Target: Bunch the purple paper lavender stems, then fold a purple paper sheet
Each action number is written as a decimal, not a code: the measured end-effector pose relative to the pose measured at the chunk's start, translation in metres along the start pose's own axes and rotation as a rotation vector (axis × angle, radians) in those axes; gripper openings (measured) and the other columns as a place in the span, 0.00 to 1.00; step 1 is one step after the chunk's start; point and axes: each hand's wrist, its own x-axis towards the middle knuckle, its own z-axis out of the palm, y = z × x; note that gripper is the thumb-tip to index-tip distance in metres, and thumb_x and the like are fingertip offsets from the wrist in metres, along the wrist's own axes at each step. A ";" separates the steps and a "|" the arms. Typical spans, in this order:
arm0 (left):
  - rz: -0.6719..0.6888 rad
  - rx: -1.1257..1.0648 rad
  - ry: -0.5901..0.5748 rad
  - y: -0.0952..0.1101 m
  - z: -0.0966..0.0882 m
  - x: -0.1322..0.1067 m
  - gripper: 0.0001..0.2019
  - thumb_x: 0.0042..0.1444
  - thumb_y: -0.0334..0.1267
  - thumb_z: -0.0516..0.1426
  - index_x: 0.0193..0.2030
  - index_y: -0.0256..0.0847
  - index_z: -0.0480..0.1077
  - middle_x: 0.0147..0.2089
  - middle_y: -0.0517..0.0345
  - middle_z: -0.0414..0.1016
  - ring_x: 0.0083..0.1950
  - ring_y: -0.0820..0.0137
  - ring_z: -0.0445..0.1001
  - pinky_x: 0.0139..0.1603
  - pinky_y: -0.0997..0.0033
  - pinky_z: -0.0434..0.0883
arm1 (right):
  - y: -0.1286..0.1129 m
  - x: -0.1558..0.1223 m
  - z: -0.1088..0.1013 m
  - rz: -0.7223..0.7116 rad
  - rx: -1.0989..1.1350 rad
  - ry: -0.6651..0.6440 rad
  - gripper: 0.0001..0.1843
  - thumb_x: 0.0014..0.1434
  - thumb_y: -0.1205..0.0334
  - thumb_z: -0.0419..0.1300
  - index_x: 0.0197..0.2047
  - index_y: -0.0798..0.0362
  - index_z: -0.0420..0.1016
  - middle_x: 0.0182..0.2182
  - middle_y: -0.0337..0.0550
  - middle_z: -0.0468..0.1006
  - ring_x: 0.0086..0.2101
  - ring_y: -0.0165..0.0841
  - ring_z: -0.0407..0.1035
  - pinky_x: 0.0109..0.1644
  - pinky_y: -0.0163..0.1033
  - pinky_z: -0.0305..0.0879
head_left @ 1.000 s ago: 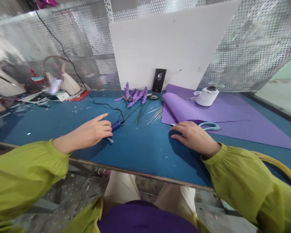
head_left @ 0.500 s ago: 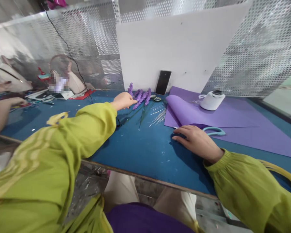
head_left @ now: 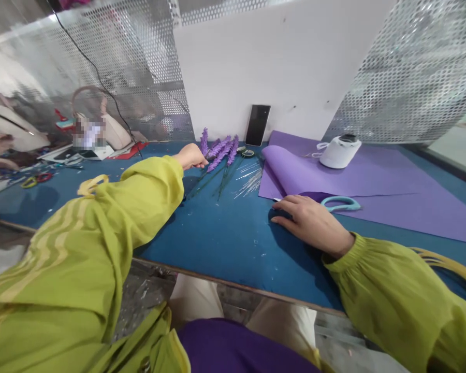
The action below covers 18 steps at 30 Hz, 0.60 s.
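Note:
My left hand (head_left: pixel 191 156) is reached out to the back of the table, its fingers closed beside the purple lavender-like flower stems (head_left: pixel 220 151). A small dark thing shows at its fingertips, too small to name. Green stalks of the flowers point toward me. My right hand (head_left: pixel 312 220) rests palm down on the blue table (head_left: pixel 225 243), thumb apart from the lightly bent fingers, by the near corner of a purple sheet (head_left: pixel 376 181). Just behind it lie light-blue scissors handles (head_left: pixel 341 203); the blades are not visible. Thin pale wires (head_left: pixel 250 181) lie between the flowers and the sheet.
A dark phone (head_left: pixel 258 125) leans on a white board (head_left: pixel 283 67). On the purple sheet stands a white thread cone (head_left: pixel 340 152). Yellow bands (head_left: pixel 450 264) lie at right. A co-worker's hand (head_left: pixel 0 163), scissors (head_left: pixel 34 180) and a pale bag (head_left: pixel 116 129) are at left.
My left hand has drawn slightly left, and a dark thing now shows at its fingertips. The co-worker's hand has moved away, uncovering red and yellow scissors handles. My right hand stays put.

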 end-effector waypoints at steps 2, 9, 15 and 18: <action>-0.009 0.015 0.012 -0.011 -0.002 -0.009 0.12 0.54 0.42 0.63 0.35 0.31 0.76 0.35 0.46 0.78 0.32 0.67 0.75 0.31 0.68 0.68 | 0.001 0.000 0.001 -0.006 -0.007 -0.003 0.18 0.65 0.53 0.54 0.47 0.56 0.77 0.38 0.52 0.78 0.41 0.43 0.73 0.47 0.47 0.67; 0.002 0.144 0.031 -0.029 0.009 -0.022 0.16 0.49 0.51 0.64 0.24 0.38 0.75 0.25 0.53 0.76 0.30 0.68 0.74 0.34 0.70 0.66 | 0.002 0.000 0.004 -0.003 0.015 0.002 0.16 0.64 0.55 0.54 0.45 0.55 0.78 0.38 0.51 0.76 0.39 0.41 0.73 0.44 0.45 0.68; 0.036 0.228 0.077 -0.010 0.019 -0.011 0.15 0.52 0.51 0.63 0.32 0.39 0.75 0.33 0.52 0.78 0.45 0.62 0.76 0.45 0.66 0.69 | 0.002 -0.001 0.003 0.004 0.036 -0.014 0.16 0.65 0.54 0.53 0.45 0.55 0.77 0.39 0.52 0.76 0.41 0.41 0.72 0.47 0.46 0.69; 0.045 0.228 0.036 -0.005 0.024 -0.007 0.16 0.60 0.46 0.59 0.49 0.37 0.72 0.48 0.50 0.75 0.49 0.62 0.74 0.50 0.58 0.72 | 0.002 -0.001 0.002 0.015 0.038 -0.033 0.16 0.66 0.55 0.53 0.46 0.55 0.77 0.40 0.51 0.75 0.42 0.41 0.72 0.48 0.46 0.68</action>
